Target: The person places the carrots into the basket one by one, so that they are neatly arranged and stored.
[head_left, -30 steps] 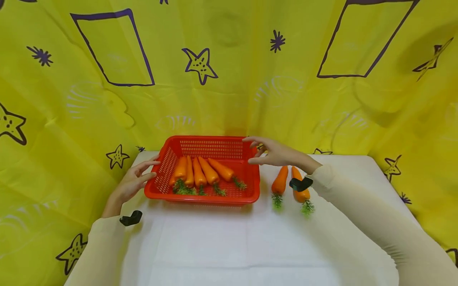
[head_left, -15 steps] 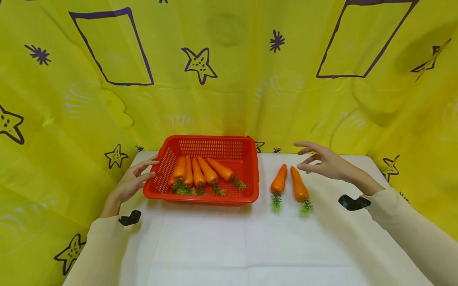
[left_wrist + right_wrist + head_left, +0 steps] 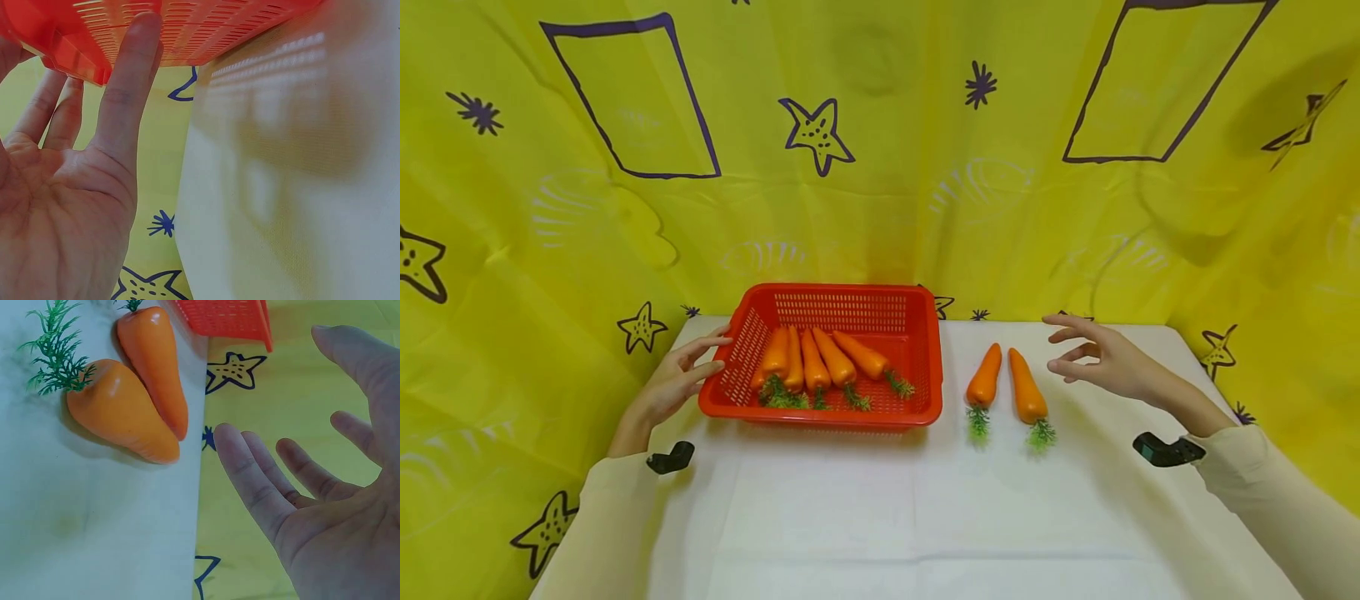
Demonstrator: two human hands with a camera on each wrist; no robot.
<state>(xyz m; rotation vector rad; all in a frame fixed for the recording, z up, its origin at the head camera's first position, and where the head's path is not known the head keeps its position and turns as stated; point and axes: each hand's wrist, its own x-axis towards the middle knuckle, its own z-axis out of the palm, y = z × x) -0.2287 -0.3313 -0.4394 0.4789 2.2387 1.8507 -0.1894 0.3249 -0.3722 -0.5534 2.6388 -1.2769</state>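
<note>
A red slotted plastic basket [image 3: 820, 413] stands on the white tabletop with several orange carrots [image 3: 837, 358] inside, green tops toward me. At its left end is my left hand [image 3: 664, 387]; in the left wrist view its extended fingers touch the basket wall [image 3: 212, 34]. Two more carrots lie right of the basket: one nearer it [image 3: 984, 379], the other farther right [image 3: 1027, 392]. My right hand [image 3: 1108, 358] hovers beyond the farther carrot, fingers spread and slightly bent, holding nothing. The right wrist view shows that same farther carrot [image 3: 119, 412] apart from the fingertips.
A yellow patterned curtain [image 3: 880, 217] hangs behind the table and along both sides. White cloth [image 3: 850, 508] covers the tabletop in front of the basket. Each wrist wears a small dark device, such as the right one [image 3: 1167, 450].
My right hand has moved from the basket's right end out to the right, past the two loose carrots. My left hand stays at the basket's left end.
</note>
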